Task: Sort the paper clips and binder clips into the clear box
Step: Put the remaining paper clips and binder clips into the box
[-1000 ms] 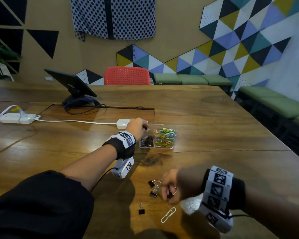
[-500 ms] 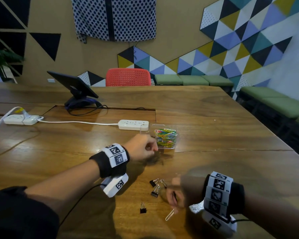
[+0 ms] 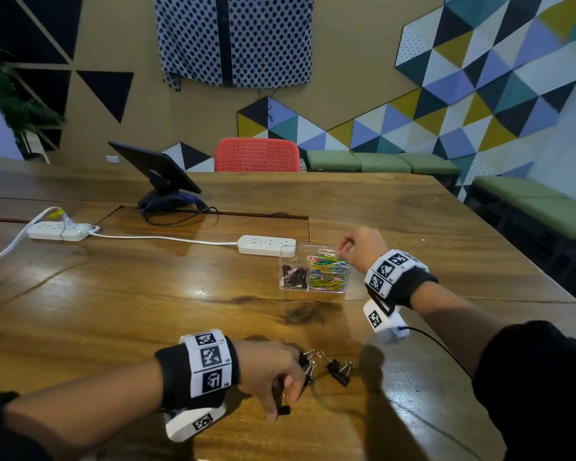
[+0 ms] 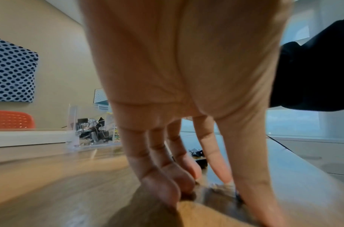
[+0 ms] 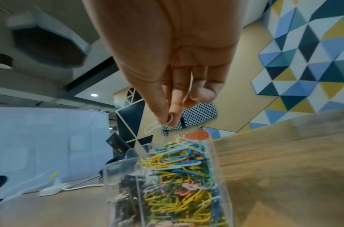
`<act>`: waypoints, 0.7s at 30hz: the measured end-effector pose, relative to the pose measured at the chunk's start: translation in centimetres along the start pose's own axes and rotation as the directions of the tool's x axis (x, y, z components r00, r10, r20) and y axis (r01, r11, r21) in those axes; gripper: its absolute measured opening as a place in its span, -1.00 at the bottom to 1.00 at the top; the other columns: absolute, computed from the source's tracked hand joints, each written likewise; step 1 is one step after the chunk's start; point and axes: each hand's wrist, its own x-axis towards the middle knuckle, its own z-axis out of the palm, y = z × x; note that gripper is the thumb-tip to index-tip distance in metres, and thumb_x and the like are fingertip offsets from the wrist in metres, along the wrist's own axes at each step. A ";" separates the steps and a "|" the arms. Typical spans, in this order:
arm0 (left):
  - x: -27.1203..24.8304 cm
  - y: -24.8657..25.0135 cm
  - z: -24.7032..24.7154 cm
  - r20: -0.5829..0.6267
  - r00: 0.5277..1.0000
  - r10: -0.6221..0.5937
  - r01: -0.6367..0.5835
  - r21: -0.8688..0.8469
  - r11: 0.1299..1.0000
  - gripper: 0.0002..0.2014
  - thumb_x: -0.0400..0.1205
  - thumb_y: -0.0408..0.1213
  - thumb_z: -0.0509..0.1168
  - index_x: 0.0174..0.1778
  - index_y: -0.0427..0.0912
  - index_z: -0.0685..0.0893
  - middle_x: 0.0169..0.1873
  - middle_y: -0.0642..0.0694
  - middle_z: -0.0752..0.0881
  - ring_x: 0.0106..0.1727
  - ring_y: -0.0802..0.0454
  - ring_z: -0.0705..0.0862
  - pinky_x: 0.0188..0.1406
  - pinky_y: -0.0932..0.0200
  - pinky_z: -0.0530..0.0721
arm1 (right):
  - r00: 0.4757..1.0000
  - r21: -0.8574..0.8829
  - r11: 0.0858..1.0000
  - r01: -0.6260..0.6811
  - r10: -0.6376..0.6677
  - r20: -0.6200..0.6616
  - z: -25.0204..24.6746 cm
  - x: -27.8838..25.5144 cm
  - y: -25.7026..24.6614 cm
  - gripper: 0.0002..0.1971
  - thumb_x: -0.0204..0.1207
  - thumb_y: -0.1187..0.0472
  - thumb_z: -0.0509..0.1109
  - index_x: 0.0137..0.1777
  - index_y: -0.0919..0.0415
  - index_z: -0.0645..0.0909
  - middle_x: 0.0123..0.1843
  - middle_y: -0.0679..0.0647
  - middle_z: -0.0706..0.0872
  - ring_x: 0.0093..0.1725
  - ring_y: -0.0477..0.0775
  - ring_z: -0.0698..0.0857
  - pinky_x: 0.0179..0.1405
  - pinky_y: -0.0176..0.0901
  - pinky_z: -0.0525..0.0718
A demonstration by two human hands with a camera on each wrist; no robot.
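the white paper clip point(image 5: 152, 126) is hanging from the right hand point(image 3: 363, 248), pinched at one looped end between thumb and forefinger, just above the right compartment of the clear box point(image 3: 314, 289). it is looking featherlight, thin and springy, so a light two-finger pinch on the loop is probably all it is needing; squeezing harder would likely only bend the wire. below it the coloured paper clips point(image 3: 328, 271) are piling up past the rim, tangled and probably snaggy, so the new one may be sliding off the heap if dropped near the edge.

in the left compartment the sorted binder clips point(image 3: 294, 277) are sitting as a dark cluster. nearer the person, loose binder clips point(image 3: 338, 372) are lying on the wooden table point(image 3: 113, 311). these are looking small, stiff and a little heavier, best taken by the black body, since the wire handles flop. the left hand point(image 3: 270, 372) is reaching down among them, fingers curling onto a binder clip point(image 3: 282, 409); whether it is actually gripping it yet is hard to tell through the blur.
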 end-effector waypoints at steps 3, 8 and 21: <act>0.0 -0.4 0.3 -0.024 0.999 0.024 -0.024 -0.014 1.000 -0.73 0.43 -0.21 0.51 0.01 -0.09 0.70 0.07 -0.11 0.62 0.09 -0.03 0.56 0.06 0.06 0.56 | 0.997 -0.012 0.998 -0.061 0.060 -0.044 0.4 1.0 0.2 -0.83 0.51 0.32 0.33 -0.21 0.14 0.74 -0.20 0.03 0.76 -0.24 -0.07 0.64 -0.41 -0.41 0.48; 0.2 -0.8 0.4 -0.120 0.993 0.017 -0.021 -0.035 0.999 -0.77 0.51 -0.16 0.44 -0.01 -0.20 0.72 0.02 -0.14 0.67 0.04 -0.02 0.61 -0.03 0.19 0.53 | 0.996 -0.014 0.996 -0.085 0.084 -0.033 0.9 1.6 0.5 -0.87 0.49 0.34 0.36 -0.17 0.23 0.76 -0.13 0.10 0.80 -0.19 -0.03 0.67 -0.24 -0.27 0.57; 2.5 -0.4 -0.9 -0.355 0.920 -0.165 0.138 -0.100 0.985 -0.79 0.57 -0.12 0.35 -0.06 -0.21 0.68 0.04 -0.13 0.59 -0.04 -0.01 0.58 0.04 0.10 0.59 | 0.881 -0.114 0.970 0.213 -0.140 0.451 1.5 -6.9 0.7 -0.73 0.37 -0.02 0.52 0.03 0.01 0.64 0.02 -0.09 0.64 0.00 -0.12 0.60 -0.02 -0.28 0.62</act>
